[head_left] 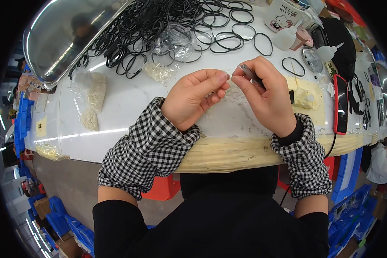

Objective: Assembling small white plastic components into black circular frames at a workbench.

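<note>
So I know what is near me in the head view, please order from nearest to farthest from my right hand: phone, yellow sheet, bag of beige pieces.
1. Yellow sheet: just right of the right hand.
2. Phone: farther right.
3. Bag: far left.

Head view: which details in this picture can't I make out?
All in the head view:
- Whether the left hand pinches anything: its closed fingers cover the spot.
- The full shape of the grey tool: the right hand wraps around part of it.
- Single pieces in the clear bag: too small, behind creased plastic.
- The full heap of black loops: the upper edge cuts it off.
</note>
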`<control>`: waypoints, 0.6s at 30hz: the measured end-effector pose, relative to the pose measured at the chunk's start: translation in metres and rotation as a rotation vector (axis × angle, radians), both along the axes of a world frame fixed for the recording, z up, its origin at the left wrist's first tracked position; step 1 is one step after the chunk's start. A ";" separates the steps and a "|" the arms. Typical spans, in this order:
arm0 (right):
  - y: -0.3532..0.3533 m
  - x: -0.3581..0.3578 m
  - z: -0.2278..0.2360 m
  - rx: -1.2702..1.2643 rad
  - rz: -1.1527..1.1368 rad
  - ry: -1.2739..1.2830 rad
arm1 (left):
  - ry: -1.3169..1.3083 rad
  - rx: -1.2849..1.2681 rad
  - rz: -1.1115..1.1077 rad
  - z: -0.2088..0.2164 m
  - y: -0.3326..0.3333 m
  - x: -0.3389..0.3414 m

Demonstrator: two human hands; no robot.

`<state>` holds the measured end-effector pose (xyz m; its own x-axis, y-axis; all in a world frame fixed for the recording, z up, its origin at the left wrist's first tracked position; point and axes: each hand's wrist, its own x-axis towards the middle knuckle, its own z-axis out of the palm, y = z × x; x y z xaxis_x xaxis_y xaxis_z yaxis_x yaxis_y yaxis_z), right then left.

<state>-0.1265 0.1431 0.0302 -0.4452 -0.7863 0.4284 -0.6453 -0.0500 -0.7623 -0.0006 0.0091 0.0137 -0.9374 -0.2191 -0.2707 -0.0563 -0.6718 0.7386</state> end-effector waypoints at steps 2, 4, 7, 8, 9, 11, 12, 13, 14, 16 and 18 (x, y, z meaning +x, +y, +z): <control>0.000 -0.001 -0.003 -0.037 0.005 -0.045 | -0.008 0.007 -0.023 0.004 0.003 -0.001; -0.001 -0.001 -0.005 -0.052 0.004 -0.096 | 0.008 0.029 -0.038 0.002 0.004 -0.001; 0.000 0.003 -0.003 -0.056 -0.006 -0.144 | 0.073 0.103 -0.076 -0.002 0.004 -0.001; 0.000 0.005 0.000 -0.063 -0.006 -0.136 | 0.102 0.135 -0.091 -0.003 0.003 0.000; 0.000 0.006 0.001 -0.069 -0.006 -0.129 | 0.121 0.149 -0.086 -0.004 0.004 0.000; 0.001 0.008 0.002 -0.086 -0.006 -0.116 | 0.159 0.179 -0.078 -0.004 0.005 0.000; 0.001 0.009 0.002 -0.095 -0.007 -0.110 | 0.157 0.178 -0.070 -0.003 0.007 0.000; 0.001 0.009 0.002 -0.103 -0.005 -0.102 | 0.155 0.177 -0.063 -0.001 0.009 0.000; 0.001 0.010 0.002 -0.110 -0.004 -0.094 | 0.153 0.176 -0.056 0.000 0.011 -0.001; 0.001 0.010 0.004 -0.116 0.003 -0.074 | 0.166 0.102 -0.059 0.000 0.013 -0.001; 0.002 0.009 0.007 -0.109 0.010 -0.050 | 0.175 0.055 -0.070 0.001 0.013 -0.001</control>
